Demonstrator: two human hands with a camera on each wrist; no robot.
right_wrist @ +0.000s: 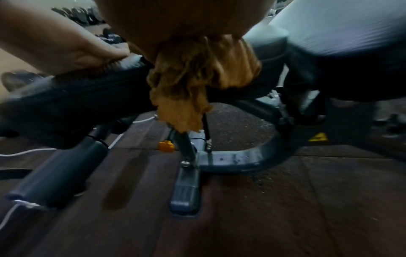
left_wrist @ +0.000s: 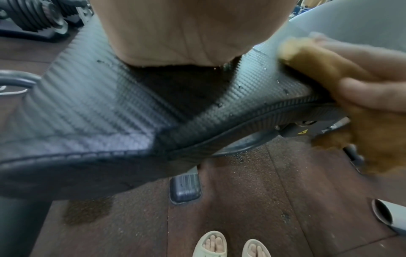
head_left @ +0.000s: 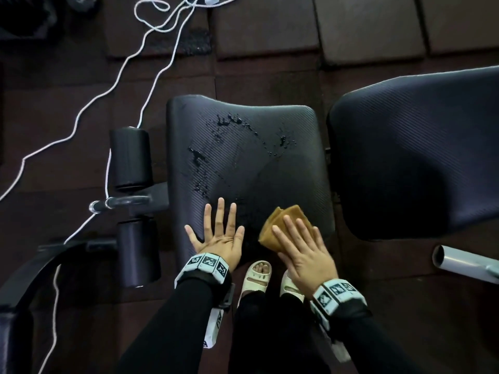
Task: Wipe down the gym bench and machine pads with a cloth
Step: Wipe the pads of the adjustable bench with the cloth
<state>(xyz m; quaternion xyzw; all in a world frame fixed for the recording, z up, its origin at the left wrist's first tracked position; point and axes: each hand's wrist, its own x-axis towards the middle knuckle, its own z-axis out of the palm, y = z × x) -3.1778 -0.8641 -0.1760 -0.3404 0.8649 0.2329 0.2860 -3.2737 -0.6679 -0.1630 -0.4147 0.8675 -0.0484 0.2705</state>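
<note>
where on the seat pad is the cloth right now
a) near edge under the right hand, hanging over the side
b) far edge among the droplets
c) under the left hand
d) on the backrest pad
a: the right hand presses the brown cloth flat at the seat pad near edge, and the right wrist view shows it draping over the side.

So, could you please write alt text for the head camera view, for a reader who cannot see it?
From above, a right hand presses a folded tan cloth flat onto the near edge of a black bench seat pad, while the left hand rests spread beside it. Liquid droplets dot the pad's far half.
</note>
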